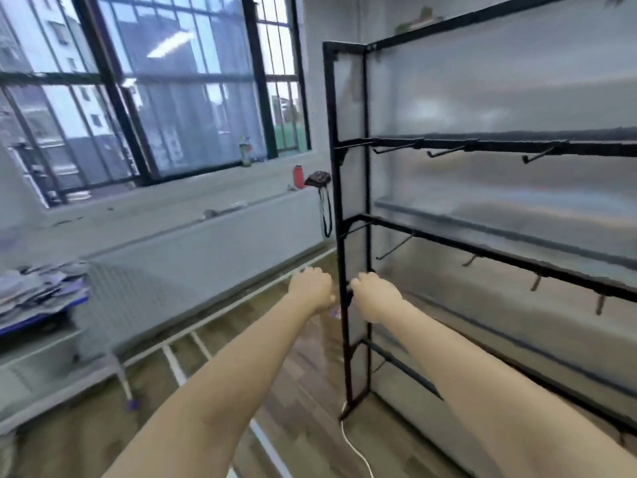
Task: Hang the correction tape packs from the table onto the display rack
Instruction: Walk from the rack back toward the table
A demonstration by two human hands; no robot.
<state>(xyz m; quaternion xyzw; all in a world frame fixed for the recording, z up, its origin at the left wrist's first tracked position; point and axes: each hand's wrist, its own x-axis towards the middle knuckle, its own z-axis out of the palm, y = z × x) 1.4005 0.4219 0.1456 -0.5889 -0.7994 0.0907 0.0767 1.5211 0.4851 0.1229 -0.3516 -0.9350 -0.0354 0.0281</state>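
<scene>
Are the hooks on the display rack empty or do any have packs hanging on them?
Empty. Every visible hook on the display rack is bare metal; no packs hang anywhere in view.

We see a red bottle [298, 176] on our windowsill [179, 198], white radiator [206, 257] below, white cable [355, 446] (on the floor).

Workroom: display rack [448, 146], big windows [155, 81]

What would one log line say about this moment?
left hand: beside rack post | right hand: at display rack post, grip unclear | hooks: bare | packs: on table, unhung
</scene>
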